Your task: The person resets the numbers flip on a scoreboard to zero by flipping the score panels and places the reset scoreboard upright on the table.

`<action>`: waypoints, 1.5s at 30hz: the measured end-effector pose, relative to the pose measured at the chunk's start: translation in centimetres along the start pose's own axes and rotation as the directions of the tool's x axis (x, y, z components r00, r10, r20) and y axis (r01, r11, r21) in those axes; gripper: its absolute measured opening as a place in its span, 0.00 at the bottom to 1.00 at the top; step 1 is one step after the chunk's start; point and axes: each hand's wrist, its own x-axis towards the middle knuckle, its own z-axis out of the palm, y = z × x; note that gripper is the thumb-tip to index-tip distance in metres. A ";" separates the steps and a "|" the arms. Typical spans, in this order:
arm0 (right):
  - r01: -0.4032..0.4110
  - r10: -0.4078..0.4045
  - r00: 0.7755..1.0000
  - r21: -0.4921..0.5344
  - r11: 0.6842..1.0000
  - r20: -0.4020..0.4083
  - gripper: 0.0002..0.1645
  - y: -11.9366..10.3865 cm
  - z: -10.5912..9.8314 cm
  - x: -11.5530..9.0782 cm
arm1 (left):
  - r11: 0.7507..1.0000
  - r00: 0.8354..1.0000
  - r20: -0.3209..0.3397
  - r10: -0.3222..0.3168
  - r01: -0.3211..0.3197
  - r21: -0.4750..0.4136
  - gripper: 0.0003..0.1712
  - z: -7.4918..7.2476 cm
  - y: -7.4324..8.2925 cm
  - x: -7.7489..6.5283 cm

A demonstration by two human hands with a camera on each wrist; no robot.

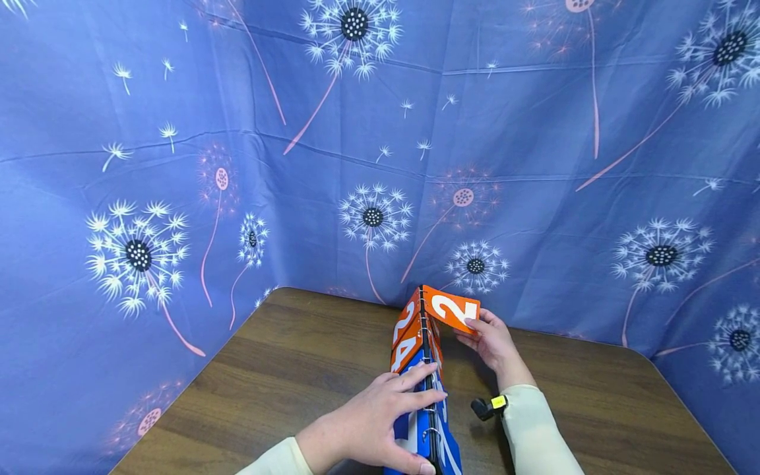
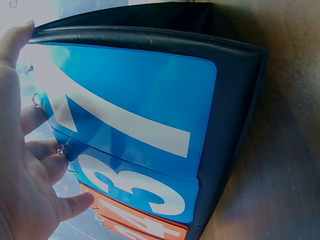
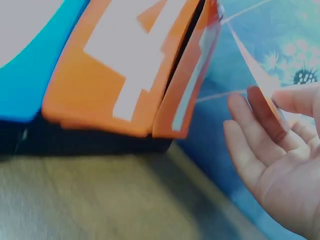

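A tabletop flip scoreboard stands like a tent on the table, with ring-bound number cards along its top ridge. My left hand rests across that ridge at the near blue cards, fingers spread over the rings and thumb at the near end. At the far end, my right hand pinches the free edge of an orange card marked 2, lifted away from the right side. Another orange card, showing a 4, hangs on the board in the right wrist view.
The brown wooden table extends to both sides of the scoreboard. Behind it hangs a blue cloth with dandelion prints. A small black device with a yellow label sits at my right wrist.
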 end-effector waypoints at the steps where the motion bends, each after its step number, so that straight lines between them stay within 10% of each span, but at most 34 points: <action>1: 0.002 -0.002 1.000 0.034 0.999 -0.005 0.27 -0.3 0.1 -0.1 | 1.000 1.000 0.003 -0.002 0.002 -0.003 0.51 0.0 0.0 0.0; 10: 0.141 -0.152 0.986 0.140 0.980 0.072 0.44 -4.1 2.5 -0.9 | 1.000 1.000 0.000 -0.002 0.002 0.007 0.50 0.0 0.0 0.1; 16: 0.245 -0.228 0.960 -0.096 0.965 0.162 0.42 -7.0 6.1 -0.9 | 1.000 1.000 0.020 -0.021 0.021 -0.009 0.50 -0.1 0.0 -0.1; 21: 0.342 -0.258 0.930 -0.363 0.867 0.260 0.36 -7.9 9.7 -0.4 | 1.000 1.000 0.024 -0.011 0.011 -0.010 0.50 -0.1 -0.1 0.0; 24: 0.405 -0.252 0.906 -0.519 0.753 0.342 0.36 -8.1 11.6 -0.2 | 1.000 1.000 0.024 -0.006 0.006 -0.009 0.50 0.0 -0.1 0.0; 29: 0.474 -0.213 0.879 -0.740 0.477 0.426 0.35 -8.2 14.0 -0.1 | 1.000 0.999 0.038 -0.008 0.009 -0.024 0.49 -0.1 0.0 0.0; 37: 0.506 -0.128 0.859 -0.861 0.054 0.496 0.23 -7.6 16.7 -0.3 | 1.000 1.000 0.019 0.002 -0.002 -0.022 0.49 -0.2 0.0 0.0; 42: 0.493 -0.057 0.860 -0.854 -0.165 0.508 0.12 -6.9 17.2 -0.2 | 1.000 1.000 0.007 0.012 -0.012 -0.019 0.50 -0.1 -0.1 0.0; 45: 0.490 -0.015 0.861 -0.838 -0.239 0.508 0.06 -6.6 17.1 -0.1 | 1.000 1.000 0.006 0.014 -0.014 -0.015 0.50 -0.1 -0.1 0.0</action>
